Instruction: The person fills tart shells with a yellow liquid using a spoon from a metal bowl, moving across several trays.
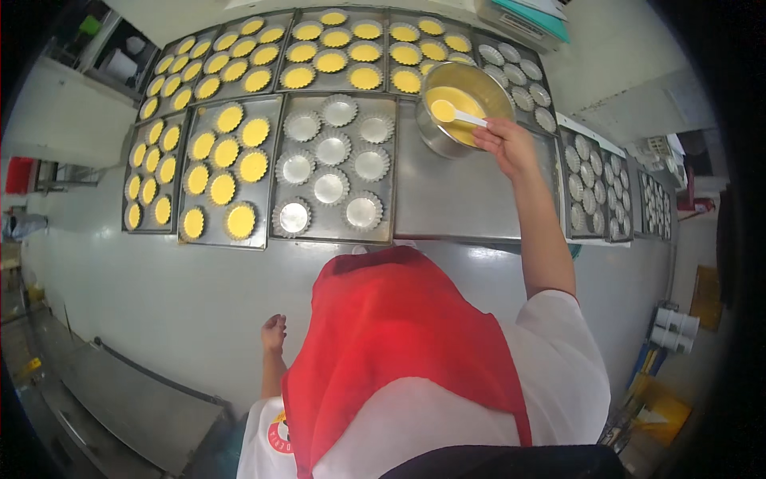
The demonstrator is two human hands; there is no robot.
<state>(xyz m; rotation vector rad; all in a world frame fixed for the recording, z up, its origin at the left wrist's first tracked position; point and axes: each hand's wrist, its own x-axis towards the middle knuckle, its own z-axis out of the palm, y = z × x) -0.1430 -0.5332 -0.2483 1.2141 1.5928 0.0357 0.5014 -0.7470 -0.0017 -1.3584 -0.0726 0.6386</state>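
My right hand (505, 143) grips the white handle of a measuring scoop (444, 111), whose bowl is full of yellow batter over the mouth of a steel pot (432, 129). More yellow batter (464, 102) lies in the pot, which stands on a bare metal surface. My left hand (274, 333) hangs beside my red apron, away from the trays, its fingers loosely curled and apparently holding nothing. Just left of the pot, a metal tray (386, 179) bears several empty fluted tins (331, 188). Farther left, another tray (272, 149) carries fluted tins filled with yellow batter (222, 189).
Along the back are more trays of filled tins (330, 61); the tray at back right has empty tins (514, 74). Other trays of empty tins (588, 202) stand to the right. A plastic bin (520, 27) is behind the table. A steel counter (143, 395) lies at lower left.
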